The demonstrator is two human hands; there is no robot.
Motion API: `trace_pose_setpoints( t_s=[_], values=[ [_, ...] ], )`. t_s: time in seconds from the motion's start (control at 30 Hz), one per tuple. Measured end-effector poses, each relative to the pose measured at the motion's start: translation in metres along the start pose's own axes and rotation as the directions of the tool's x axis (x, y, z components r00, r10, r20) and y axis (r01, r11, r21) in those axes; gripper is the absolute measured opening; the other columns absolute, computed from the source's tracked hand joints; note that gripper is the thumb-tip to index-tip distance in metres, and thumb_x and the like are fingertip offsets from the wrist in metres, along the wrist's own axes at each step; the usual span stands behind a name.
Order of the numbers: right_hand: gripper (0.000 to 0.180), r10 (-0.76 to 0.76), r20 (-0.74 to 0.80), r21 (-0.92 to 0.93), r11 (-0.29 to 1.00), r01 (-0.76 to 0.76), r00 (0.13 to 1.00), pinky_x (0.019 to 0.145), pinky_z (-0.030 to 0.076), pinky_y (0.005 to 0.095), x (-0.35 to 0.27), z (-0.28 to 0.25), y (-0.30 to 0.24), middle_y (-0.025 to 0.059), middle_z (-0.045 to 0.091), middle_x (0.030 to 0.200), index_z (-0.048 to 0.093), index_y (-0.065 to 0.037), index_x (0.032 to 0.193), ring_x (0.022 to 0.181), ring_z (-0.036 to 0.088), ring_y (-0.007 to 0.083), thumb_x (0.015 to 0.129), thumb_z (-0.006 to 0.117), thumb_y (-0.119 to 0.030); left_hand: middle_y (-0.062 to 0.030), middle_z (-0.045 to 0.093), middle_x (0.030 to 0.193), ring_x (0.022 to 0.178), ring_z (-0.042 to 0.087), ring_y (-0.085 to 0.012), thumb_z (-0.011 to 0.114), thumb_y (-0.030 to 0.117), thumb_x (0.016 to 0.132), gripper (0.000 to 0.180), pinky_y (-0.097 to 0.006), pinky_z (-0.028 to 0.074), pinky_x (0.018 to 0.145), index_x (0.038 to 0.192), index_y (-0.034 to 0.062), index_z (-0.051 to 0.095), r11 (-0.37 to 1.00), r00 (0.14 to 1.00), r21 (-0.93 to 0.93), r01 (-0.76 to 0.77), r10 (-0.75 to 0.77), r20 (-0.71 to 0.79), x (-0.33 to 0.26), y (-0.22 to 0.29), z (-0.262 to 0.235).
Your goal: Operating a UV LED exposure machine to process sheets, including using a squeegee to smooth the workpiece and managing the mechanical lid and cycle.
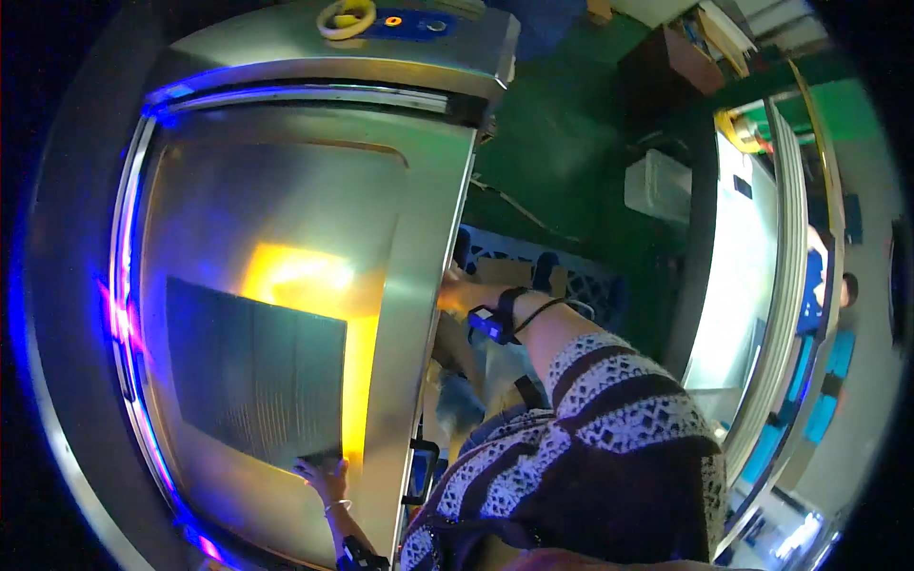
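A dark ribbed square sheet (255,376) lies flat on the shiny metal bed (286,200) of a large machine, with a yellow-orange glow just above and right of it. My left hand (322,473) holds the sheet's near right corner, fingers pinched on its edge. My right hand (455,288), with a black band at the wrist, rests against the right side edge of the metal bed; its fingers are partly hidden behind that edge. My patterned black-and-white sleeve (609,409) fills the lower middle.
Blue light strips run along the bed's left rim (124,314). A control panel with a yellow ring and an orange button (390,19) sits at the top. A blue crate (562,276) stands on the green floor at right, beside a white box (657,186). Another person stands at far right (843,295).
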State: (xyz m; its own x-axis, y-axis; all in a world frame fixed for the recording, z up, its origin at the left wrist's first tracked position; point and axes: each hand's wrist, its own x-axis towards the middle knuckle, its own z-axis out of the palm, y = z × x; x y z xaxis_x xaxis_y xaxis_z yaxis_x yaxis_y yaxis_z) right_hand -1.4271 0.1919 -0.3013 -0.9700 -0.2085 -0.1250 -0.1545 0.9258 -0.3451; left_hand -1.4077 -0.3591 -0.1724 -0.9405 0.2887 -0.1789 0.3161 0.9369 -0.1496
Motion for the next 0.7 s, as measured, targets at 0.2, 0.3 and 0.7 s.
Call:
trace_pose_setpoints(
  t_s=[0.2, 0.3, 0.7],
  values=[
    [0.062, 0.109, 0.001, 0.051, 0.993, -0.109, 0.994, 0.098, 0.018, 0.0575, -0.001, 0.008, -0.006, 0.019, 0.032, 0.134, 0.046, -0.01, 0.121, 0.124, 0.026, 0.0395, 0.067, 0.063, -0.034, -0.0302, -0.002, 0.141, 0.131, -0.004, -0.0447, 0.071, 0.06, 0.056, 0.125, -0.064, 0.009, 0.099, 0.14, 0.006, -0.003, 0.89, 0.941, -0.348, 0.293, -0.205, 0.269, -0.001, 0.0, -0.014],
    [0.065, 0.151, -0.026, 0.124, 0.981, -0.147, 0.988, 0.099, 0.015, 0.0584, -0.006, 0.005, -0.016, 0.0202, 0.028, 0.137, 0.044, -0.009, 0.124, 0.125, 0.024, 0.041, 0.067, 0.063, -0.034, -0.0298, -0.003, 0.142, 0.132, -0.004, -0.043, 0.073, 0.059, 0.056, 0.126, -0.062, 0.007, 0.101, 0.139, 0.0059, -0.005, 0.871, 0.94, -0.38, 0.311, -0.223, 0.257, -0.003, -0.005, -0.019],
    [0.06, 0.327, 0.076, -0.211, 0.928, -0.306, 0.942, 0.103, 0.015, 0.0577, -0.02, -0.032, -0.064, 0.0279, 0.017, 0.138, 0.032, 0.001, 0.132, 0.128, 0.016, 0.0465, 0.078, 0.048, -0.023, -0.0257, 0.0, 0.143, 0.133, -0.006, -0.0414, 0.075, 0.052, 0.056, 0.126, -0.067, 0.011, 0.097, 0.138, -0.0007, -0.006, 0.893, 0.919, -0.29, 0.344, -0.256, 0.3, 0.005, 0.004, -0.012]
  ],
)
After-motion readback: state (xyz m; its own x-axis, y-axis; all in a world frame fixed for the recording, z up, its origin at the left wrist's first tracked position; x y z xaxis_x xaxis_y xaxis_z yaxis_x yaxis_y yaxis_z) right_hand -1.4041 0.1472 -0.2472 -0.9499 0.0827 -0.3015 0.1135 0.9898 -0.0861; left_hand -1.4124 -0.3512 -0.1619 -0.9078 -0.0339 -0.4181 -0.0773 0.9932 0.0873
